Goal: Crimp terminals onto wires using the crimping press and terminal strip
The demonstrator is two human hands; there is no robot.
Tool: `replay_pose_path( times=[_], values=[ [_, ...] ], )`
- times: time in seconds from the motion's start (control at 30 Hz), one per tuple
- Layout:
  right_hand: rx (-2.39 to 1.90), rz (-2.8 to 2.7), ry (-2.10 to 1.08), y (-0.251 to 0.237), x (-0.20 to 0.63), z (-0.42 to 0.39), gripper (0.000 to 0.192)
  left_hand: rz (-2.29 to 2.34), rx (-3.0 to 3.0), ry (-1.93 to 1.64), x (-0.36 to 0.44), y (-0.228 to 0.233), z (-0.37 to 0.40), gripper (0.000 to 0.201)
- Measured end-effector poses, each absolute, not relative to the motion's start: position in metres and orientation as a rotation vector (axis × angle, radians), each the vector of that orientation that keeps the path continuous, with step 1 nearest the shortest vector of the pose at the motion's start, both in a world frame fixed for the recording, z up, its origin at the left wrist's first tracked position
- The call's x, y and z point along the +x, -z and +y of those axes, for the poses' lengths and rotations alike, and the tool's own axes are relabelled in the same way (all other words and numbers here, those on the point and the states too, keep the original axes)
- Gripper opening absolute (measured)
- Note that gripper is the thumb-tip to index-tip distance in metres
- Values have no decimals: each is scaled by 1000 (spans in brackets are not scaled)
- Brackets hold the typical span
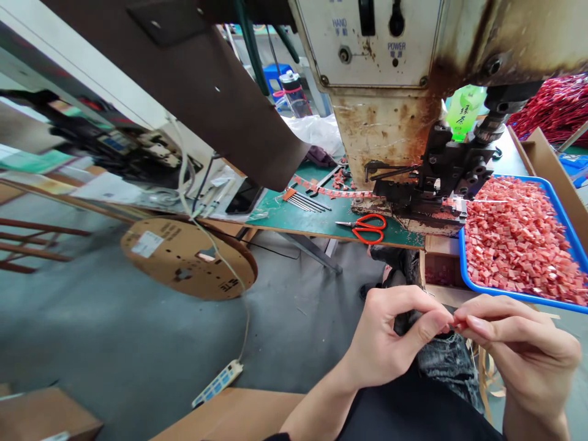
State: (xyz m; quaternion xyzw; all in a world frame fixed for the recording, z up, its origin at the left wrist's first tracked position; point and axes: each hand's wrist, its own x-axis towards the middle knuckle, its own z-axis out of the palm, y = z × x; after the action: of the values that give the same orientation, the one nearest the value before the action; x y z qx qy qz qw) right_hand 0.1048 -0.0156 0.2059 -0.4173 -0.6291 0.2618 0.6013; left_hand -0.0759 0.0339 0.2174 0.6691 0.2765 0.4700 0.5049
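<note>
Fingers [432, 324] of left hand [390, 343] pinched shut, thumb meeting forefinger, on small red piece [452, 326], mostly hidden; right hand [519, 349] pinching same piece from opposite side; piece held below front edge of shallow blue plastic tray [505, 293] heaped with small pink-red squares; red-handled scissors [367, 228] on green mat left of tray; rusty cream press machine [390, 116] above scissors.
</note>
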Motion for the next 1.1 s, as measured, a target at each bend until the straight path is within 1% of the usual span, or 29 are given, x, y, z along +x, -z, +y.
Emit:
replay_pose_path(
  times=[0.1,0.13,0.3,0.5,0.67,0.93,1.1],
  values=[
    [-958,-1461,-575,-204,107,-16,20,632,1728,-1185,-77,-216,33,4],
    [-952,-1474,-574,-204,108,-16,21,617,1775,-1214,-77,-217,33,4],
    [-934,-1514,-579,-205,109,-15,27,576,2001,-1327,-79,-219,34,14],
    [-933,-1564,-561,-208,109,-15,33,588,2174,-1390,-80,-219,33,15],
    [-942,-1605,-557,-209,110,-14,34,632,2277,-1387,-79,-220,33,17],
    [-929,-1657,-558,-205,109,-13,35,788,2271,-1415,-70,-214,27,20],
    [-935,-1617,-567,-199,112,-14,36,918,2127,-1318,-70,-209,27,16]
  ],
)
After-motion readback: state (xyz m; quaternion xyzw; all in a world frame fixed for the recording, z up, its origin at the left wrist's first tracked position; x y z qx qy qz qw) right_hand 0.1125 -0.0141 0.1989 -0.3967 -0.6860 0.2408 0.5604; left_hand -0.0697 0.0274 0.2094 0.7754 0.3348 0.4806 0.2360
